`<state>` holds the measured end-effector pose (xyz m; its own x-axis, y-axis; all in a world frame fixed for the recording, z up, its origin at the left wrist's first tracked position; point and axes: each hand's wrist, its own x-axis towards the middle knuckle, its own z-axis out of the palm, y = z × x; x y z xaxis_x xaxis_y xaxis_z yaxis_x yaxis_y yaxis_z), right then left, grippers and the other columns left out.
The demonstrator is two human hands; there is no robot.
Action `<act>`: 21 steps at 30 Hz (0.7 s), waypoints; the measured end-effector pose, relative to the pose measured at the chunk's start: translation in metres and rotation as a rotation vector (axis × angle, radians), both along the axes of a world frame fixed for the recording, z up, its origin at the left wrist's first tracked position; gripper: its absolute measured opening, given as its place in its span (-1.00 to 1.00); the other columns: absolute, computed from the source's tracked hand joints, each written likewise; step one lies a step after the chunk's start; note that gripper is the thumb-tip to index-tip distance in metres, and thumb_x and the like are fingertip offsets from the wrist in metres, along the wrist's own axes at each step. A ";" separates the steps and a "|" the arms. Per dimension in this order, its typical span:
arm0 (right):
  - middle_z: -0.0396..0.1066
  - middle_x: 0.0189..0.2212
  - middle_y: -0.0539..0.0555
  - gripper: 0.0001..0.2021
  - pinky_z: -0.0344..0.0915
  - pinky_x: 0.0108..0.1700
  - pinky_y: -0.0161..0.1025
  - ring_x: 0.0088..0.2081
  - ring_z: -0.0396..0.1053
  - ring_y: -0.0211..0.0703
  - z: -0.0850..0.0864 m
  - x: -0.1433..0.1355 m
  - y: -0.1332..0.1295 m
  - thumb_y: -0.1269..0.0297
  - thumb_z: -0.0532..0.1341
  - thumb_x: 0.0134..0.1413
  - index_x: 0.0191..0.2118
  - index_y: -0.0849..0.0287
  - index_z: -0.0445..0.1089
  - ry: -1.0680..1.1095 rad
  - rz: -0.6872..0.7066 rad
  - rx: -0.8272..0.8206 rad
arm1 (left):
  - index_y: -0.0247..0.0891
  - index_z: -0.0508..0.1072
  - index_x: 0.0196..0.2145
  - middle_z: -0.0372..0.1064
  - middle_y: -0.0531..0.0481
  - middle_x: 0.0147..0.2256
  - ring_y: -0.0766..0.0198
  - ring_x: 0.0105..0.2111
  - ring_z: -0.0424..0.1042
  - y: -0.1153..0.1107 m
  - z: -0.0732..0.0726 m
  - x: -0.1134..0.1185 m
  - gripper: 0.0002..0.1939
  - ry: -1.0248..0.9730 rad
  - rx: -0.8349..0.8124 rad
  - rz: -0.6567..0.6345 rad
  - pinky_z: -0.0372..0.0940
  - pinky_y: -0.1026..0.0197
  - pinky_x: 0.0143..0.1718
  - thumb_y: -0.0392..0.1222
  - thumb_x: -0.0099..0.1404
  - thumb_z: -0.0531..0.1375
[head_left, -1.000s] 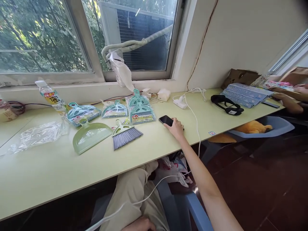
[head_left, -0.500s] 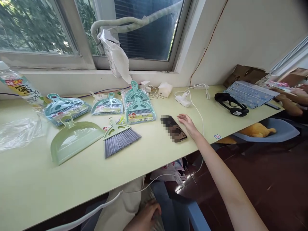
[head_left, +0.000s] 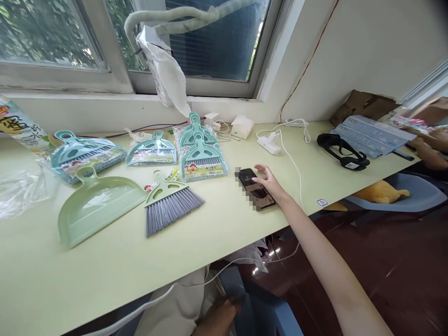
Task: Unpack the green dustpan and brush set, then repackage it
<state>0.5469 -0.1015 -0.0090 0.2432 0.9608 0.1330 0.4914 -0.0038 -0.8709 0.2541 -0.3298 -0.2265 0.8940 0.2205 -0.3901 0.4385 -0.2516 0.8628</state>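
Daylight from the window [head_left: 217,58] (pixelation along the phone [head_left: 258,190]), glints on the floor [head_left: 402,280].

On our table [head_left: 217,228] we see the dustpan [head_left: 101,200] at the left, the brush [head_left: 173,207] just right of it, and the phone [head_left: 263,195] right of the frame's centre. Behind the dustpan and the brush we find the packed sets [head_left: 201,156], and toward the right edge the headset [head_left: 354,162] lies before the carton [head_left: 360,107].
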 end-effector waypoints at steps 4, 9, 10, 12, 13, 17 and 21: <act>0.21 0.24 0.14 -0.38 0.03 0.22 0.00 0.25 0.13 0.02 -0.002 0.003 -0.001 0.10 0.29 -0.14 0.12 0.03 0.21 0.007 0.013 -0.006 | -0.02 0.48 -0.06 0.28 -0.29 -0.01 -0.08 0.10 0.32 0.001 0.018 0.003 -0.45 0.213 0.100 0.057 0.23 -0.11 0.09 -0.33 0.00 0.01; 0.19 0.25 0.14 -0.35 0.02 0.22 0.03 0.25 0.13 0.05 -0.003 0.004 0.000 0.13 0.30 -0.16 0.13 0.03 0.20 -0.003 0.030 -0.001 | -0.06 0.49 -0.03 0.31 -0.35 -0.04 -0.14 0.08 0.33 0.001 0.027 0.002 -0.45 0.190 0.118 0.068 0.24 -0.19 0.07 -0.30 0.05 -0.01; 0.19 0.25 0.14 -0.35 0.02 0.22 0.04 0.25 0.13 0.05 -0.003 0.003 -0.001 0.13 0.30 -0.16 0.13 0.03 0.21 -0.012 0.029 -0.004 | -0.08 0.48 -0.02 0.31 -0.36 -0.05 -0.16 0.08 0.32 0.001 0.028 0.002 -0.45 0.191 0.128 0.057 0.23 -0.21 0.07 -0.29 0.06 -0.02; 0.20 0.24 0.14 -0.37 0.04 0.22 0.05 0.25 0.13 0.05 -0.002 0.002 -0.001 0.14 0.29 -0.16 0.12 0.03 0.22 -0.030 0.026 -0.007 | -0.11 0.48 0.00 0.31 -0.38 -0.06 -0.16 0.09 0.30 0.000 0.027 0.002 -0.44 0.193 0.146 0.021 0.22 -0.22 0.08 -0.27 0.05 -0.02; 0.20 0.24 0.14 -0.38 0.06 0.22 0.04 0.25 0.13 0.04 -0.001 0.002 -0.002 0.14 0.27 -0.13 0.13 0.03 0.21 -0.028 0.019 0.001 | -0.12 0.47 0.00 0.31 -0.38 -0.07 -0.16 0.10 0.30 -0.001 0.026 0.002 -0.44 0.187 0.157 0.005 0.21 -0.21 0.09 -0.27 0.04 -0.01; 0.22 0.24 0.12 -0.45 0.15 0.21 -0.04 0.23 0.18 -0.10 0.004 0.001 -0.005 0.23 0.11 0.00 0.17 0.04 0.14 0.072 -0.023 0.068 | -0.12 0.48 -0.03 0.31 -0.35 -0.11 -0.13 0.08 0.31 -0.007 0.021 0.002 -0.46 0.132 0.211 0.012 0.18 -0.20 0.10 -0.25 0.05 -0.02; 0.26 0.21 0.10 -0.49 0.17 0.21 -0.04 0.21 0.21 -0.14 0.005 0.000 -0.008 0.29 0.07 -0.01 0.14 0.05 0.19 0.091 -0.033 0.073 | -0.08 0.49 -0.06 0.33 -0.30 -0.16 -0.16 0.06 0.34 -0.012 0.025 -0.005 -0.53 0.097 0.240 0.047 0.17 -0.26 0.08 -0.20 0.07 0.04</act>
<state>0.5467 -0.1093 -0.0045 0.2886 0.9407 0.1783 0.4107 0.0466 -0.9106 0.2487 -0.3423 -0.2017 0.8417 0.3572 -0.4049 0.5321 -0.4213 0.7345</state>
